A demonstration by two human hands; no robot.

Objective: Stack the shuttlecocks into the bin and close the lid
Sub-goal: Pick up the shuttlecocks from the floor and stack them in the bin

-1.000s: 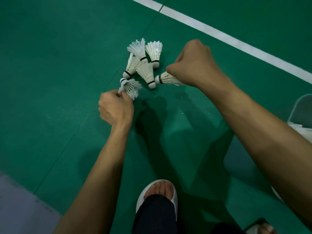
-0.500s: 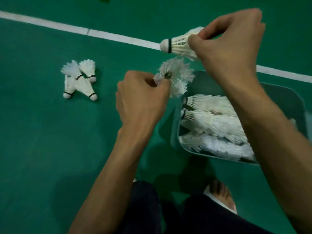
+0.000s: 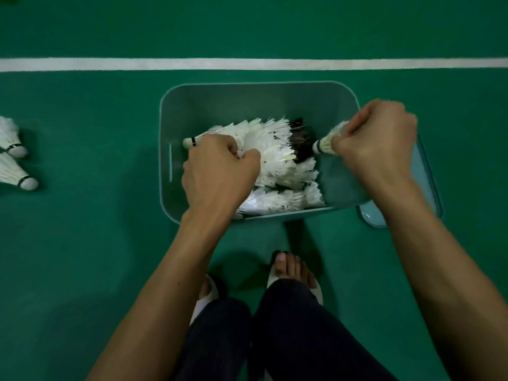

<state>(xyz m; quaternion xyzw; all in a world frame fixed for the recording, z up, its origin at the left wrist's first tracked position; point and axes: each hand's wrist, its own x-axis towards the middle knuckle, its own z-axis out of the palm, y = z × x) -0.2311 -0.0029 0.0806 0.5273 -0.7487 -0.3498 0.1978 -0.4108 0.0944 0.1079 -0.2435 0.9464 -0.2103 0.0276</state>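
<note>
Floor: green court surface (image 3: 82,243), dim light; white line (image 3: 137,64) across it beyond the bin.
Bin: clear plastic (image 3: 165,160), open, on the floor before my feet.
Lid: (image 3: 371,215) at the bin's right end, partly behind my arm.
Contents: stacked shuttlecocks (image 3: 275,149) in rows.
Left hand: (image 3: 217,171) curled round a shuttlecock (image 3: 189,142) over the rows.
Right hand: (image 3: 376,138) gripping a second shuttlecock (image 3: 325,144) by its feathers.
Remainder: loose shuttlecocks (image 3: 13,160) on the floor, well left.

- one view only: a wide-angle camera on the person's head, facing forward and steeply down at the green floor (image 3: 82,243).
- it sits near: the bin (image 3: 220,105) fills the centre, the white line (image 3: 247,64) crosses at 12 o'clock, feet (image 3: 291,270) at 6 o'clock.
</note>
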